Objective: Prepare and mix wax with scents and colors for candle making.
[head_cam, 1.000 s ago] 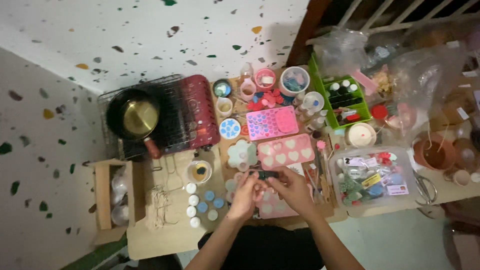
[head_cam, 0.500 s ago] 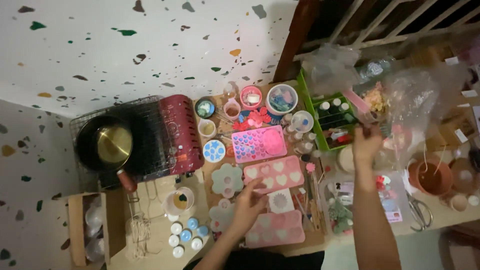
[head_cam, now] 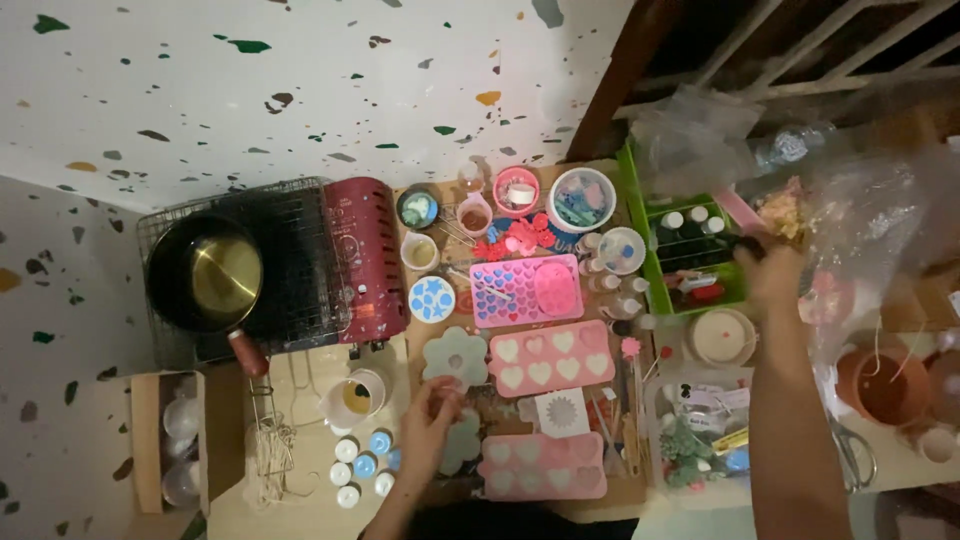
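Flower-shaped grey mould (head_cam: pixel 455 357) sits on the wooden tabletop (head_cam: pixel 300 500), just left of the pink heart mould (head_cam: pixel 551 358), and the left hand (head_cam: pixel 430 432) is right below it with fingertips bunched near its lower edge. Looks like they're pinching something small, but it's too blurry to say what, so I can't tell if the hand actually holds anything. A second grey flower mould (head_cam: pixel 462 442) lies just beside that hand, partly under it.

Right hand (head_cam: pixel 772 272) is way over on the other side, stretched out at the edge of the green tray (head_cam: pixel 640 215) with the little capped bottles, up against a crinkly clear plastic bag (head_cam: pixel 880 225). Fingers seem curled around something dark, can't make out what or whether it's a proper grip.

Other stuff around: another pink heart mould (head_cam: pixel 542 466) at the near edge of the table, a pink mould with tiny hearts (head_cam: pixel 525 290) further back, a small round blue mould (head_cam: pixel 431 299), and a cluster of little white and blue pots (head_cam: pixel 362 465) left of the left hand. A red portable gas stove (head_cam: pixel 365 260) sits on the left with a dark saucepan (head_cam: pixel 205 275) on the wire rack next to it. A terracotta pot (head_cam: pixel 880 385) is off to the far right.
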